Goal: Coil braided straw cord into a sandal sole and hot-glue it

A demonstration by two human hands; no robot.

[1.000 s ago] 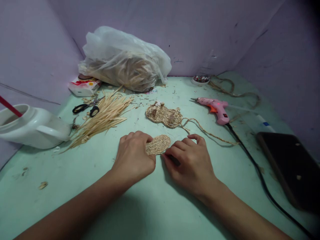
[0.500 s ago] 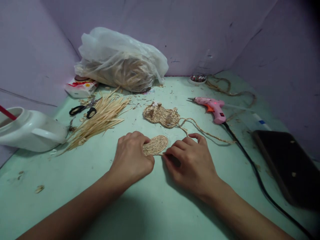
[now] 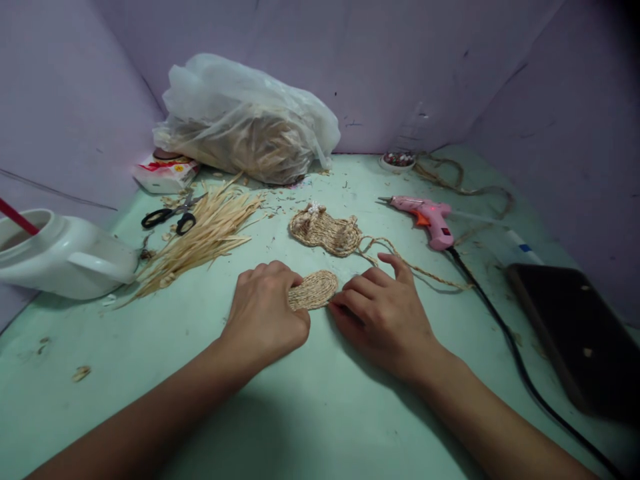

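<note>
A small oval sole of coiled straw cord [image 3: 316,289] lies on the table between my hands. My left hand [image 3: 267,307] is closed round its left end, thumb at the near side and fingers at the far side. My right hand [image 3: 383,317] is at the sole's right end, thumb and fingertips pinched on the cord at its edge, forefinger raised. Just beyond lies a finished-looking woven straw slipper piece [image 3: 325,230] with white beads on it. From that side a loose twisted cord [image 3: 420,269] trails right past my right hand.
A pink glue gun [image 3: 425,217] with a black cable lies at right, near a dark phone [image 3: 575,327]. Straw strips [image 3: 205,233] and scissors [image 3: 173,217] lie left, beside a white jug [image 3: 70,257]. Behind are a plastic bag [image 3: 250,127] and a bead dish [image 3: 397,162].
My right hand's fingertips have come up against the sole's right end, and the short stretch of cord seen between the hands now lies along its edge. My left hand keeps its hold.
</note>
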